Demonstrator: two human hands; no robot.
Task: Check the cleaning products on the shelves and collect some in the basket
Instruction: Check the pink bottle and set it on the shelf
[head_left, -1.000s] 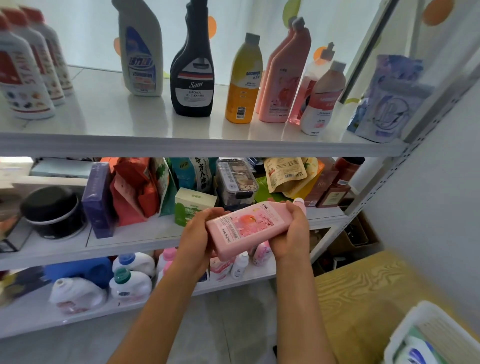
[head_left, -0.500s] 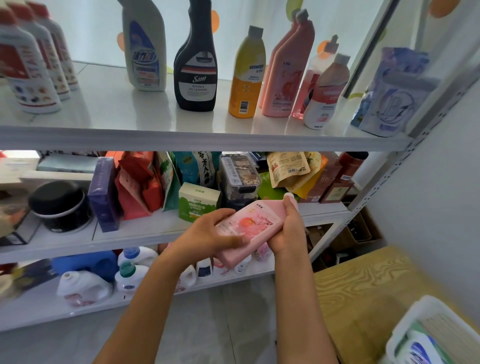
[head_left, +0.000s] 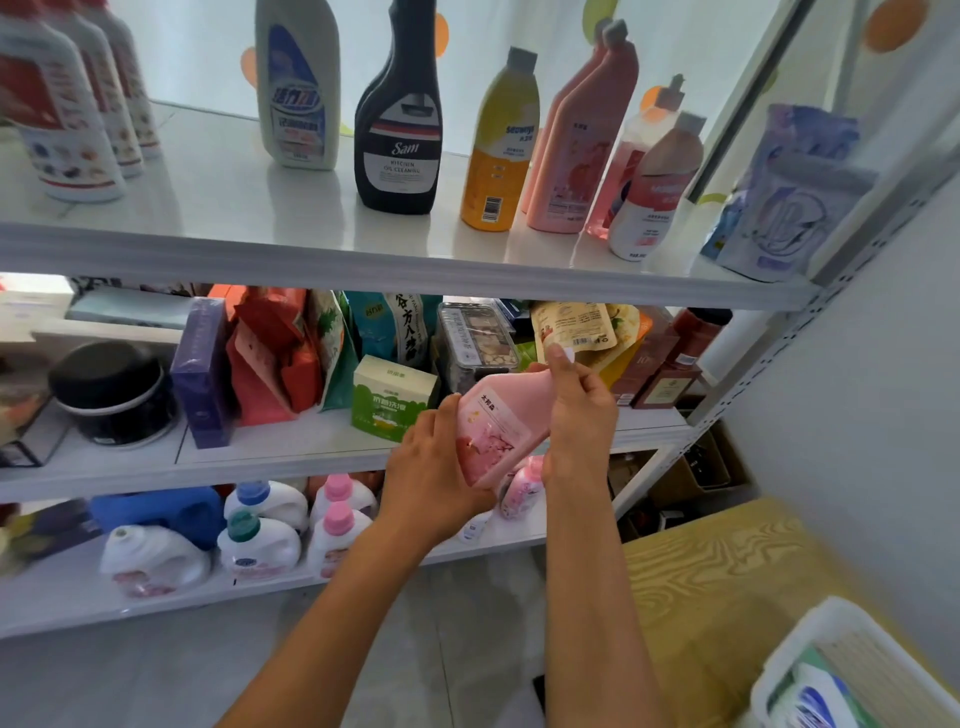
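I hold a pink bottle (head_left: 498, 423) with a flowery label in front of the middle shelf (head_left: 291, 441), tilted with its neck up and to the right. My left hand (head_left: 434, 470) grips its lower end. My right hand (head_left: 576, 410) grips its upper part near the white cap. The white basket (head_left: 810, 644) sits at the bottom right on a wooden table (head_left: 727, 571), with a few items inside.
The top shelf (head_left: 208, 208) carries a white bottle (head_left: 298, 88), a black spray bottle (head_left: 400, 124), a yellow bottle (head_left: 501, 150), pink bottles (head_left: 582, 135) and a purple pouch (head_left: 789, 197). Boxes and bags fill the middle shelf; detergent jugs (head_left: 260, 540) stand on the lowest.
The pink bottle has turned from lying nearly level to tilted, neck up. My left hand slid down to its lower end, and both hands have moved slightly to the right.
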